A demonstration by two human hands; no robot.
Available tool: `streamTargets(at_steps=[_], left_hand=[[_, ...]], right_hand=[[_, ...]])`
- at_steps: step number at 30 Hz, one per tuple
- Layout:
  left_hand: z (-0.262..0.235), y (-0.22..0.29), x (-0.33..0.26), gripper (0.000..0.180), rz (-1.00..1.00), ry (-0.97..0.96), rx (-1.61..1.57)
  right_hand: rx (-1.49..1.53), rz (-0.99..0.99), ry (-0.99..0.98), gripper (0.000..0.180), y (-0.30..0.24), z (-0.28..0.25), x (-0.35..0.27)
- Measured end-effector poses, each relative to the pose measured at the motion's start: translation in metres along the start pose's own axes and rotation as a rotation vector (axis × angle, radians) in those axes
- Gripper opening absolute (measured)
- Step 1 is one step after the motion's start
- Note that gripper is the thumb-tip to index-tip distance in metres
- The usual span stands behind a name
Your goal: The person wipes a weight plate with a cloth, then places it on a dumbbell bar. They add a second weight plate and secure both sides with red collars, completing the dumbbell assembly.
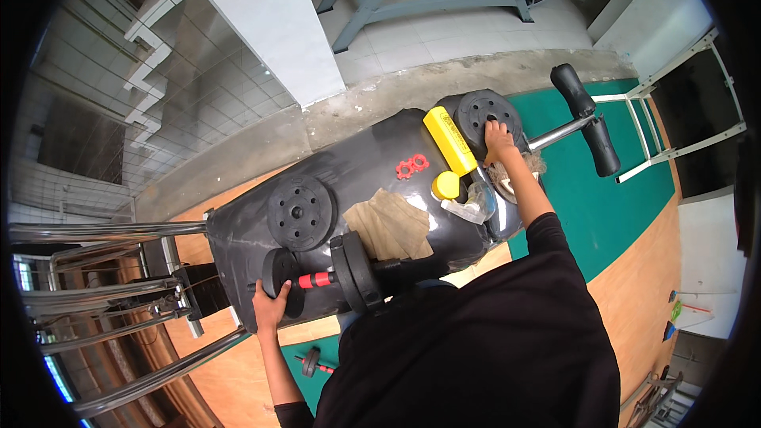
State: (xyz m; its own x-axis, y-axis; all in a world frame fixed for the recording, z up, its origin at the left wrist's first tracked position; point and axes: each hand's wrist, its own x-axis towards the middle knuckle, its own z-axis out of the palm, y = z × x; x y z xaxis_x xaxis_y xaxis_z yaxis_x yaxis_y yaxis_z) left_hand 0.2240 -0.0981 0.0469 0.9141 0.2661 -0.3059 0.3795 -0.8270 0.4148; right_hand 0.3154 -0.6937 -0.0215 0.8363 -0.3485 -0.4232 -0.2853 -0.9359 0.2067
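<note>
Gripping black round weight plate point(279, 271) with left hand point(270, 307), red-handled dumbbell point(349, 273) beside

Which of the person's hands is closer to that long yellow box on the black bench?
The right hand. It rests on a black weight plate right beside the yellow box. The left hand is far off at the bench's other end, on the dumbbell.

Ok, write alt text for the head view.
Seen from above, a person's left hand grips a dumbbell on a black bench, while the right hand rests on a black weight plate beside a yellow spray can.
</note>
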Motion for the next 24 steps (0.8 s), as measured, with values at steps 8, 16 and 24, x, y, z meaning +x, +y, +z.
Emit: streamTargets(at_steps=[8,16,24], left_hand=[[0.005,0.004,0.011,0.08,-0.058,0.043,0.084],[0.004,0.007,0.008,0.078,-0.094,0.039,0.07],[0.007,0.003,0.006,0.074,-0.105,0.073,0.045]], right_hand=[[0.189,-0.195,0.34,0.114,0.024,0.041,0.022],[0.239,-0.189,0.146,0.09,0.031,-0.016,0.015],[0.177,-0.203,0.197,0.092,0.025,0.013,0.02]])
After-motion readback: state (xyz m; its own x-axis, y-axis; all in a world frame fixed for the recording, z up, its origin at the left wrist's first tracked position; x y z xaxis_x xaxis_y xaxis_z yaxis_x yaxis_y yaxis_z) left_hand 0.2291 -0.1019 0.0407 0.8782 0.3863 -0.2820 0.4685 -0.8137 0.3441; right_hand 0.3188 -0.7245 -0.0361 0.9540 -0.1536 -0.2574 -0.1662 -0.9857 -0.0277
